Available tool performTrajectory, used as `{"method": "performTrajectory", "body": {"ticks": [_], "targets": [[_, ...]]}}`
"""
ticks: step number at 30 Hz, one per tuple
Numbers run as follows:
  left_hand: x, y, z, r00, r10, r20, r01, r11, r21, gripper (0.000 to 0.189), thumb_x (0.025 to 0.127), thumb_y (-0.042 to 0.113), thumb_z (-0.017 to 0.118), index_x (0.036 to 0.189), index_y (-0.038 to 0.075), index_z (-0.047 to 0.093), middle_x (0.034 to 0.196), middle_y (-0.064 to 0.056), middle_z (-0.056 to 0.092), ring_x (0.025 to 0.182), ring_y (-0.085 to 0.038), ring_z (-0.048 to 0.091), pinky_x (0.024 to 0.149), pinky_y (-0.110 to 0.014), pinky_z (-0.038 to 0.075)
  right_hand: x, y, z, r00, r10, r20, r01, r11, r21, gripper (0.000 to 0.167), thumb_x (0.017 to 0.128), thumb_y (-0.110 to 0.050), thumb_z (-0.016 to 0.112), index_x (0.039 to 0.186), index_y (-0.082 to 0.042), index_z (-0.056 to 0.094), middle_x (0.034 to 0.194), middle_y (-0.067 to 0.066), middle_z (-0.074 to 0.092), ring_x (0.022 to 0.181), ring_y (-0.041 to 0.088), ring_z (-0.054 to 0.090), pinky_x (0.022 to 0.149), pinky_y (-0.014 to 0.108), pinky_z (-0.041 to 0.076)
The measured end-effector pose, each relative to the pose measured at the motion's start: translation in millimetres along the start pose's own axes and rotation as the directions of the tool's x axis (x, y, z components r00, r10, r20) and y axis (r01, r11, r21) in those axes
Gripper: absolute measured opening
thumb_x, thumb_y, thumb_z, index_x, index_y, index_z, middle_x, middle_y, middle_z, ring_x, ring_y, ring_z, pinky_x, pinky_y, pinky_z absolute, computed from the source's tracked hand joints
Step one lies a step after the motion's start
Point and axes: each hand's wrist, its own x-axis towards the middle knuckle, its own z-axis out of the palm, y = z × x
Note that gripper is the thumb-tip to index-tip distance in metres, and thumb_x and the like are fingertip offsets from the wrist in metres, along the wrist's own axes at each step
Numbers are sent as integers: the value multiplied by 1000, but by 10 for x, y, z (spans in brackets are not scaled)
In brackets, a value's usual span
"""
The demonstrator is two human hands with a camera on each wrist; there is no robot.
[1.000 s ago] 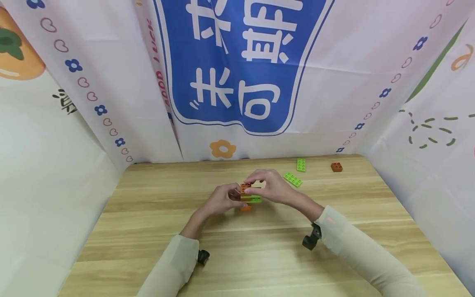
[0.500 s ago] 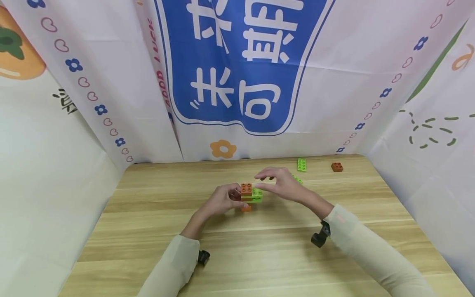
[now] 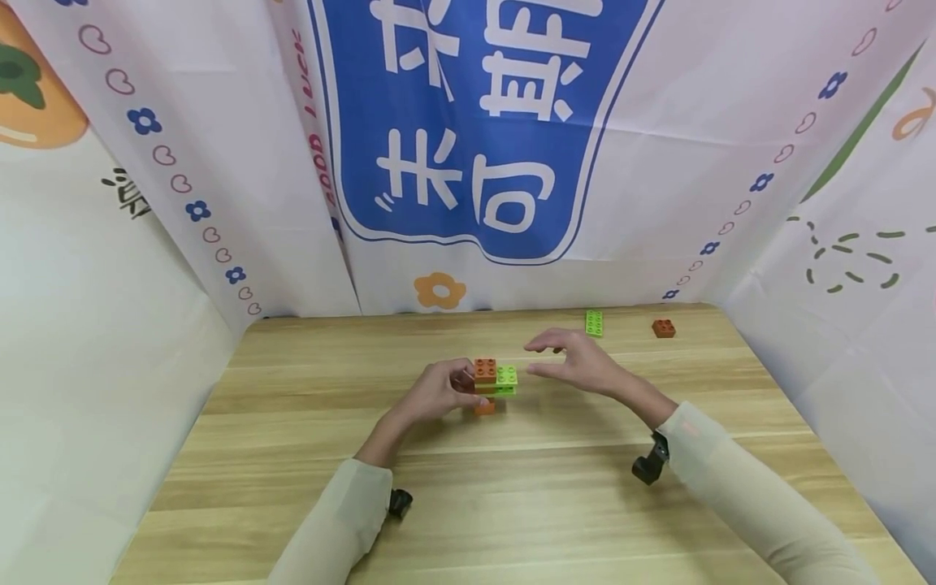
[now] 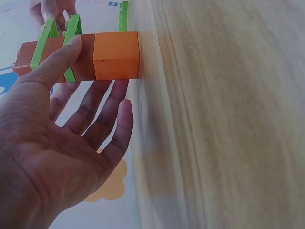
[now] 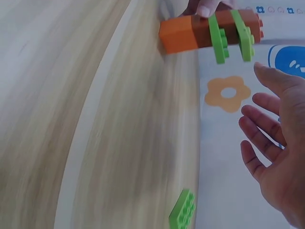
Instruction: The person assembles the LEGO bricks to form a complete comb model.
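Observation:
A tower of toy building bricks (image 3: 486, 372) stands upright near the back middle of the table. Its base is an orange brick (image 4: 116, 55); above it brown bricks alternate with two green plates (image 5: 219, 40) that jut out to the right. My left hand (image 3: 439, 392) grips the tower from the left, thumb (image 4: 71, 45) on the near side and fingers partly hidden behind. To the right, apart from the tower, my right hand (image 3: 578, 361) holds nothing; its fingers are spread and slightly bent in the right wrist view.
Beyond the right hand lie a green studded plate (image 3: 594, 322) and a reddish-brown brick (image 3: 664, 328). Another green plate (image 5: 183, 210) shows low in the right wrist view. A printed cloth (image 3: 468, 280) hangs along the table's back edge.
My right hand has let go of the brown brick on top of the tower and moved off to the right, covering one loose green plate in the head view. The left hand keeps its grip.

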Motion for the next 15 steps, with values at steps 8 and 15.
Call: {"method": "performTrajectory", "body": {"ticks": [8, 15], "targets": [[3, -4, -6, 1000, 2, 5, -2, 1000, 6, 27, 86, 18, 91, 100, 13, 68, 101, -1, 74, 90, -15, 67, 82, -33, 57, -92, 160, -63, 1000, 2, -8, -2, 1000, 0, 37, 91, -25, 87, 121, -6, 77, 121, 8, 77, 109, 26, 72, 89, 52, 59], [-8, 5, -11, 1000, 6, 9, -6, 1000, -13, 28, 86, 18, 91, 101, 12, 68, 102, -2, 75, 90, -16, 67, 82, -33, 57, -157, 281, -125, 1000, -10, 3, 10, 1000, -30, 39, 91, -23, 86, 122, -3, 76, 124, 12, 75, 112, 31, 71, 92, 55, 58]]}}
